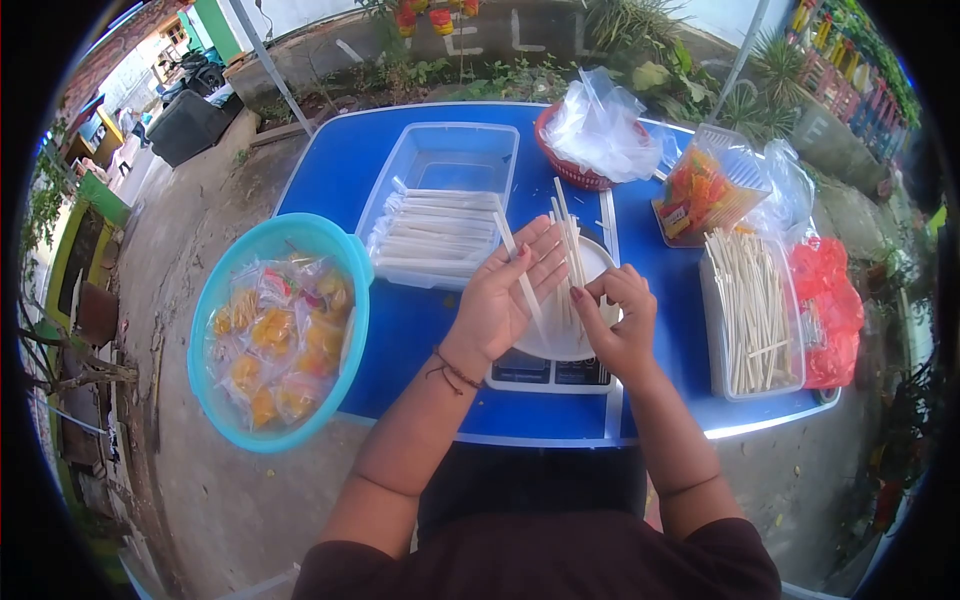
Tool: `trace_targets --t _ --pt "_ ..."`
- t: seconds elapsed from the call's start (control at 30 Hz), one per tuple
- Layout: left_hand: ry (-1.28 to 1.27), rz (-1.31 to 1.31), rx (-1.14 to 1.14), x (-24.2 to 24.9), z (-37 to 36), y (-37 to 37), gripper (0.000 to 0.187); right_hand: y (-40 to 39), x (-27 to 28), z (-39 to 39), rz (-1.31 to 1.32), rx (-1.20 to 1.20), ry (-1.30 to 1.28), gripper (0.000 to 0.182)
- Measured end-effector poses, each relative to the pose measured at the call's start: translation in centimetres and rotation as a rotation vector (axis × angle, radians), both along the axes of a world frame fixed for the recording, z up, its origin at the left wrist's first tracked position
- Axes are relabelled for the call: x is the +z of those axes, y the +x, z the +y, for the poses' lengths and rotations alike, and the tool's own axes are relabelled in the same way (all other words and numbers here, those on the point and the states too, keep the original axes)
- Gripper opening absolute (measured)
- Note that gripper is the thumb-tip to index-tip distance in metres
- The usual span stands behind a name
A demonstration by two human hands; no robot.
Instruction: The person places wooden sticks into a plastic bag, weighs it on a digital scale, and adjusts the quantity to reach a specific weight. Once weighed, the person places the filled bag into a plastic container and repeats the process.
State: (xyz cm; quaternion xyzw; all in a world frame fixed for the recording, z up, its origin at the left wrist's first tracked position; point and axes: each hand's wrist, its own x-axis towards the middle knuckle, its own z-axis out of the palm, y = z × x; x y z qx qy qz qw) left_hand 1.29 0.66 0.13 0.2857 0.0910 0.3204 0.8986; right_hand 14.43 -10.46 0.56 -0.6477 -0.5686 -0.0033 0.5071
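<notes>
My left hand (pixel 508 285) is turned palm up, its thumb pressing one pale flat stick (pixel 521 272) across the palm. Beside its fingertips, several thin pale sticks (pixel 572 245) stand upright in a loose bunch. My right hand (pixel 622 318) is closed, with thumb and fingers pinched at these sticks. Under both hands is a white round plate (pixel 597 258) on a kitchen scale (pixel 550 386). To the left, a clear plastic tub (pixel 440 150) holds a stack of plastic-wrapped stick bundles (pixel 440 230).
A turquoise basin (pixel 200 375) of bagged yellow food hangs over the left edge of the blue table (pixel 660 400). At right stand a box of loose sticks (pixel 748 310), a red plastic bag (pixel 828 310) and a clear container (pixel 705 185). A red basket (pixel 570 168) of plastic bags sits behind.
</notes>
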Motion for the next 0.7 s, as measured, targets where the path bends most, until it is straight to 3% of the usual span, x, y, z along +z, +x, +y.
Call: trace_targets --t 0.7 --pt "0.036 -0.008 -0.075 -0.25 0.01 0.19 0.044 -0.17 -0.45 0.07 -0.026 0.000 -0.035 0.016"
